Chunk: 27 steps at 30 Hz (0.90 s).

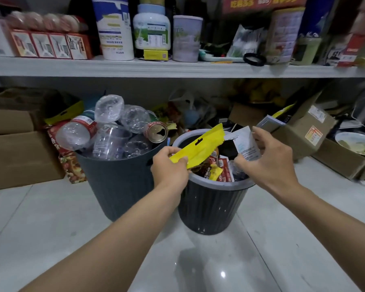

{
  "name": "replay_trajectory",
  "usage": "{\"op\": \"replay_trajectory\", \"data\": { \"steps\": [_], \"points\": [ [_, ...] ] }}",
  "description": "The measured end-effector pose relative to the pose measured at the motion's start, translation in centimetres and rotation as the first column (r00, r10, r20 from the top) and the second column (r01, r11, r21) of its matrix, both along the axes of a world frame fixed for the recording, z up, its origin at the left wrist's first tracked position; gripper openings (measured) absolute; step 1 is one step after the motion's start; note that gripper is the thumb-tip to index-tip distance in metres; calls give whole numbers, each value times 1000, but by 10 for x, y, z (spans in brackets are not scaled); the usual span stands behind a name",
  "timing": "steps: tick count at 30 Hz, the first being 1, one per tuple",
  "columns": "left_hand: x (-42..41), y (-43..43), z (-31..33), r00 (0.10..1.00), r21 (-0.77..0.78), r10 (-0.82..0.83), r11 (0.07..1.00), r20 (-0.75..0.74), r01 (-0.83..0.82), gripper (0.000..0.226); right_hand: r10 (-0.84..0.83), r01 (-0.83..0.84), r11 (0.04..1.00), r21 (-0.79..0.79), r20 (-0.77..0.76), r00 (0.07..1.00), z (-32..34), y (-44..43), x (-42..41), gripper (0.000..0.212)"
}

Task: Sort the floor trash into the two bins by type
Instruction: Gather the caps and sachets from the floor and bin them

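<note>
We are pinching a yellow packet (200,146) in our left hand (169,165) and a white sachet (246,144) in our right hand (268,157), fingers curled, both above the small bin's (211,207) rim. The big bin (118,182), just beside at nine o'clock, is overflowing with bottles (109,108). The floor (209,266) is lying open at six o'clock.

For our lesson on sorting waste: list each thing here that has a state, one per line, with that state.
big bin: heaped above its rim
small bin: nearly full of wrappers
bottles: empty, crushed, piled in big bin
can: opened, on its side
yellow packet: pinched by left hand over small bin
white packet: held by right hand over small bin
</note>
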<state>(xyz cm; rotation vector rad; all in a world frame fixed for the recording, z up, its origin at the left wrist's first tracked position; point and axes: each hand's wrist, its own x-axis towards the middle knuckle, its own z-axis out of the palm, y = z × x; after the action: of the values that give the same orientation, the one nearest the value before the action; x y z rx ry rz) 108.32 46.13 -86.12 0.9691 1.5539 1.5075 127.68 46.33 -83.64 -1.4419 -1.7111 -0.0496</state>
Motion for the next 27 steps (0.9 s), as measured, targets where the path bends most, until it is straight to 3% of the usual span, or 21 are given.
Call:
{"op": "replay_trajectory", "data": {
  "steps": [5, 8, 13, 27],
  "points": [
    [20, 28, -3, 999, -84, 35, 996, 3, -34, 14, -5, 5, 1000, -10, 4, 1000, -5, 15, 7, 65],
    [26, 38, -9, 994, -114, 7, 993, -108, -20, 10, -11, 12, 998, -54, 7, 1000, -9, 24, 10, 75],
    [26, 41, -12, 949, -103, -109, 991, -296, 82, 39, -17, 17, 996, -83, 4, 1000, -17, 31, 10, 65],
    [8, 25, -6, 694, -21, -197, 967, -693, 254, 44, -11, 14, 982, -189, 17, 1000, -20, 43, -4, 75]
  ]
}}
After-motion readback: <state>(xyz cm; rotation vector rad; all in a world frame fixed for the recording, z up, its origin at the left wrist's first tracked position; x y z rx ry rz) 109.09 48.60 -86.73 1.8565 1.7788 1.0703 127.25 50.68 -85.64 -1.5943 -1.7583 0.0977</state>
